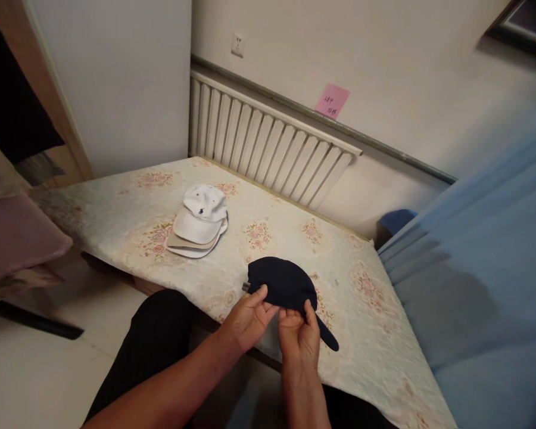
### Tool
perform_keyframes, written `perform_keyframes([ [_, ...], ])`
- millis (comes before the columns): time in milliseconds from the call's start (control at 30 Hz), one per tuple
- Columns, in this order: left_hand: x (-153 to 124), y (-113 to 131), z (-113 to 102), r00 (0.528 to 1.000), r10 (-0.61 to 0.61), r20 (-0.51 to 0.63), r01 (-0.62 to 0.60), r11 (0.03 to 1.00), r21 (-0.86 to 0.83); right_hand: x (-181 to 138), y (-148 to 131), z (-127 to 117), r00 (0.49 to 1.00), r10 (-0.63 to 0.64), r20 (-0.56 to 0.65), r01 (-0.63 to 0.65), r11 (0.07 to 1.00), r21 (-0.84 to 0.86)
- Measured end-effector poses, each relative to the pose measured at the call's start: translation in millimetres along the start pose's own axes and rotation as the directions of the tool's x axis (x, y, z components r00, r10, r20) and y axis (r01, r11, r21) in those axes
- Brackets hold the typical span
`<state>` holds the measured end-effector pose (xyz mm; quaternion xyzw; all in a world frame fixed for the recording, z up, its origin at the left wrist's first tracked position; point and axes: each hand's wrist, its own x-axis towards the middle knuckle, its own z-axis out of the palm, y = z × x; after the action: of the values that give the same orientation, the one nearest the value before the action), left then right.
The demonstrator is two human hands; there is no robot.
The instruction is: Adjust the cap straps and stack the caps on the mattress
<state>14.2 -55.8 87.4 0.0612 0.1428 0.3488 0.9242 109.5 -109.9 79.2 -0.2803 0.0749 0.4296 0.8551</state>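
Note:
A dark navy cap (280, 281) lies at the near edge of a floral mattress (129, 208), brim pointing toward the lower right. My left hand (246, 319) pinches the cap's near left rim, close to a small metal buckle. My right hand (300, 336) grips the cap's near edge just beside the brim, thumb on top. Both hands are closed on the fabric. A stack of caps (199, 221), white on top with a beige one beneath, rests farther back on the mattress to the left.
A white radiator (268, 140) runs along the wall behind the mattress, with a pink sticky note (332, 100) above it. A blue curtain (486, 268) hangs at the right. A pink pillow (13, 238) lies at the left. My dark-trousered knee (161, 333) is below.

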Motion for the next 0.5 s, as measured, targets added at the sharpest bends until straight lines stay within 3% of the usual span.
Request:
perform_keyframes([
  [500, 7, -13, -6, 0.993, -0.053, -0.101, 0.059, 0.996, 0.060, -8, 17, -3, 0.992, 0.060, 0.107, -0.052, 0.996, -0.071],
])
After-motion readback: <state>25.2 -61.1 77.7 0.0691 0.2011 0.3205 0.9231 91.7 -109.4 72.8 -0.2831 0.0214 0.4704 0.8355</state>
